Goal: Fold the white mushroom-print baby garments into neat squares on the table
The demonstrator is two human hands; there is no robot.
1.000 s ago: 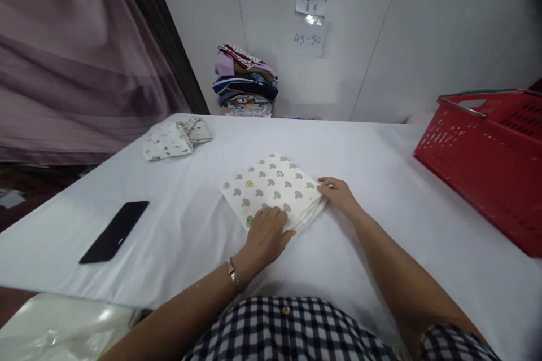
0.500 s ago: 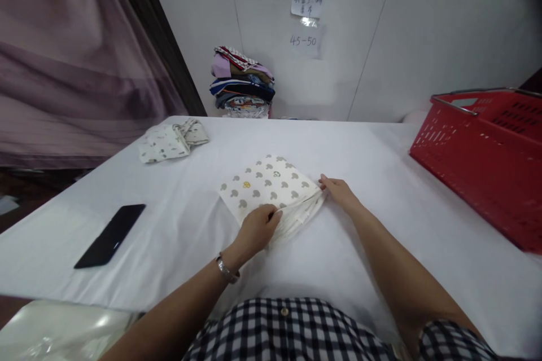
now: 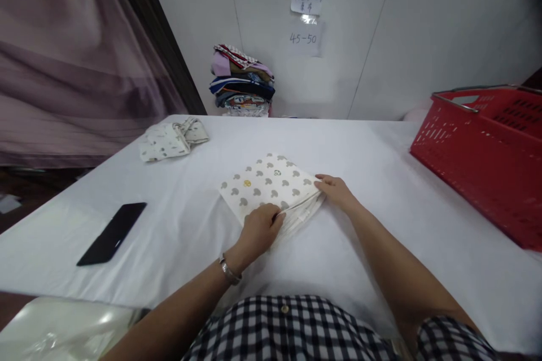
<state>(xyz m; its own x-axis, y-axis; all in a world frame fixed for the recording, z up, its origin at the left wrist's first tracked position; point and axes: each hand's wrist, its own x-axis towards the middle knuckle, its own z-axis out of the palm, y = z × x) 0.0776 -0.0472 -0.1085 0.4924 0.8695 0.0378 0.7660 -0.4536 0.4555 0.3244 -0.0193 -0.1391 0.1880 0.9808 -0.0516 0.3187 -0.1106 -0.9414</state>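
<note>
A folded white cloth [image 3: 266, 183] printed with grey mushrooms, plus a yellow and a green one, lies in front of me on the white-covered table [image 3: 351, 282]. My left hand [image 3: 260, 228] pinches its near edge, where the layers stand slightly apart. At the cloth's right corner, my right hand [image 3: 334, 189] grips the fabric between thumb and fingers. Part of the near corner is hidden behind my left hand.
Another patterned cloth [image 3: 171, 138] lies crumpled at the far left. A black phone [image 3: 112, 234] rests on the left side. At the right stands a red basket [image 3: 483, 163]. A stack of folded fabrics [image 3: 243, 82] rises beyond the back edge.
My left hand went from lying on top of the cloth to pinching its near edge, which lifted and spread the layers. My right hand stays at the right corner.
</note>
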